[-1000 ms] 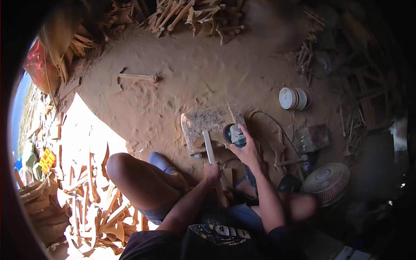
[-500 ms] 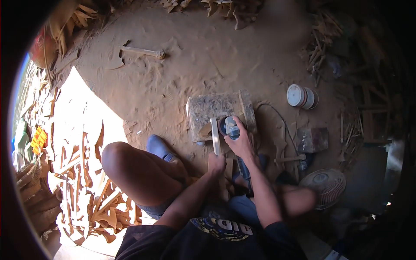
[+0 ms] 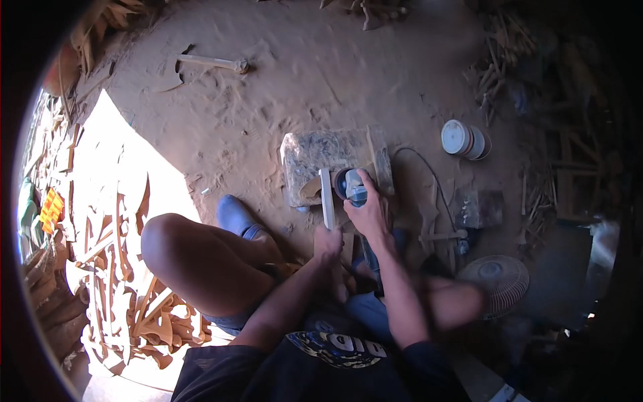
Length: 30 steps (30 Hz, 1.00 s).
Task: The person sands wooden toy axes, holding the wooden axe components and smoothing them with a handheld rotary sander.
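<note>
My left hand (image 3: 327, 242) is wrapped round the lower end of a pale wooden piece (image 3: 327, 201), which points away from me over a worn wooden block (image 3: 311, 149). A curved brown wooden part (image 3: 310, 188) shows just left of it; whether the two are joined I cannot tell. My right hand (image 3: 370, 216) grips an angle grinder (image 3: 357, 190) from above. The grinder's round disc (image 3: 342, 183) faces the right side of the wooden piece, very close or touching. My fingers partly cover the tool's body.
An axe-like tool (image 3: 213, 62) lies on the dusty ground ahead. A white bucket (image 3: 457, 137) lies to the right, near a dark cable (image 3: 434, 175). A fan (image 3: 494, 285) stands by my right knee. Cut wooden pieces (image 3: 127, 288) are heaped in sunlight at left.
The whole view has shifted slightly, so the scene sits a little higher and further left. Both hands keep their holds, with the grinder still beside the wooden piece.
</note>
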Motion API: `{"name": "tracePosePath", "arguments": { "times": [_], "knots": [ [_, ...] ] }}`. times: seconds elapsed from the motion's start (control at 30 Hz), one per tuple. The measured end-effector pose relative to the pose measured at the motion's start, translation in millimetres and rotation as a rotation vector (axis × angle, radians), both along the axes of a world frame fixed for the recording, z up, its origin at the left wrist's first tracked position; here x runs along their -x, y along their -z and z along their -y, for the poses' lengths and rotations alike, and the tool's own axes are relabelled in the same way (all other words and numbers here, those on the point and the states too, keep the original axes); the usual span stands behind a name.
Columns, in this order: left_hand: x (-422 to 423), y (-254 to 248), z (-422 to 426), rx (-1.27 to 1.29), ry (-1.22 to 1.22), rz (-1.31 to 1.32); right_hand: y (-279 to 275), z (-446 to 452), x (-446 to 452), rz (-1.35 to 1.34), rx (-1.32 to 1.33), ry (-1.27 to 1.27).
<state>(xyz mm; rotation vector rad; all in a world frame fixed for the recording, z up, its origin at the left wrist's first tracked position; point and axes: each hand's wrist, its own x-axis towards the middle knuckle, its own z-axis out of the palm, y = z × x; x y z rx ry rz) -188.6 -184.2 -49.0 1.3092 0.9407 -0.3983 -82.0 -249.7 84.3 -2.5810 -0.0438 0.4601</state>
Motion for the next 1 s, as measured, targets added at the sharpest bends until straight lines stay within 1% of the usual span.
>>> {"name": "tracePosePath", "arguments": {
  "times": [0.07, 0.17, 0.2, 0.27, 0.33, 0.43, 0.53, 0.63, 0.67, 0.77, 0.87, 1.0],
  "knots": [
    [1, 0, -1, 0.003, 0.009, -0.011, 17, 11, -1, 0.081, -0.036, 0.0],
    [2, 6, 0, -0.018, 0.018, -0.009, 2, 16, -4, 0.001, 0.013, 0.098],
    [3, 6, 0, -0.02, 0.012, 0.005, 6, 21, -5, 0.062, 0.029, 0.095],
    [4, 6, 0, -0.019, 0.001, 0.022, 10, 35, -7, 0.059, 0.068, 0.12],
    [4, 0, 0, -0.014, -0.007, 0.03, -1, 38, -8, 0.032, 0.106, 0.143],
    [1, -8, -2, 0.024, -0.022, 0.029, -5, 44, -3, 0.039, -0.005, 0.171],
    [2, -4, -2, 0.05, -0.017, 0.035, 10, 37, 6, 0.17, -0.145, 0.097],
    [1, -1, -1, 0.046, -0.038, 0.031, 16, 23, 7, 0.044, -0.257, 0.092],
    [0, -1, -1, 0.042, -0.026, 0.028, 15, 19, 7, 0.034, -0.204, 0.078],
    [0, -4, -4, 0.032, -0.004, 0.016, 22, 10, 4, 0.007, -0.219, 0.053],
    [0, 3, -2, 0.023, -0.001, 0.028, 15, 5, 4, 0.001, -0.158, 0.014],
    [1, -2, -2, -0.004, -0.003, 0.03, 4, 1, 4, -0.006, -0.099, -0.005]
  ]
}}
